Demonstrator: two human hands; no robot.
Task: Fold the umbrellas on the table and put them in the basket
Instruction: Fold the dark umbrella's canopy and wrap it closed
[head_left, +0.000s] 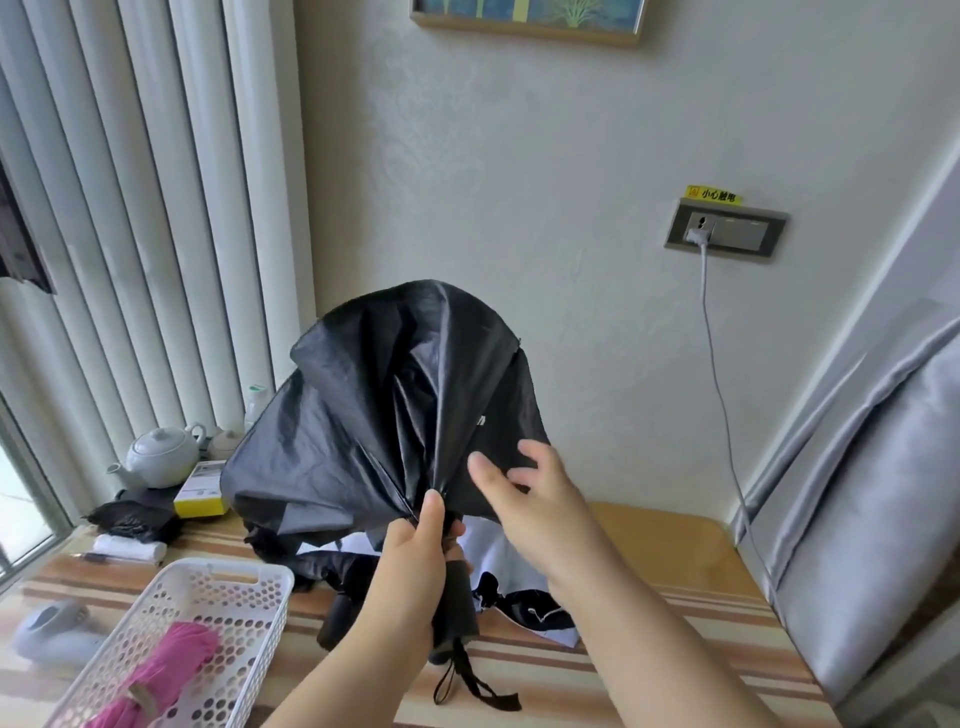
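Gripping the black umbrella (384, 410) by its neck, where the cloth gathers above the handle (457, 613), the left hand (415, 566) held it upright over the middle of the table (675, 545), thumb pressed along the bunched fabric. The right hand (524, 483) hovered just beside the canopy's right side with its fingers spread and relaxed, holding nothing; whether the fingertips touched the cloth could not be told. The canopy hung half collapsed, billowing in loose folds, and a wrist strap (467, 686) dangled below the handle.

Under it, on the table, lay another umbrella (519, 582) in black and white, unfolded and slack. A white basket (218, 587) stood at the near left corner with a folded pink umbrella (166, 670) already inside. A teapot (161, 452) and a yellow box (200, 493) sat at the far left corner.

The black umbrella looked light, its cloth thin, soft and slippery, the ribs beneath stiff but easily bent. It would probably handle best with one hand kept on the firm handle while the other smoothed each panel around the shaft, pressing over the ribs rather than tugging the loose fabric, which could slide or snag.
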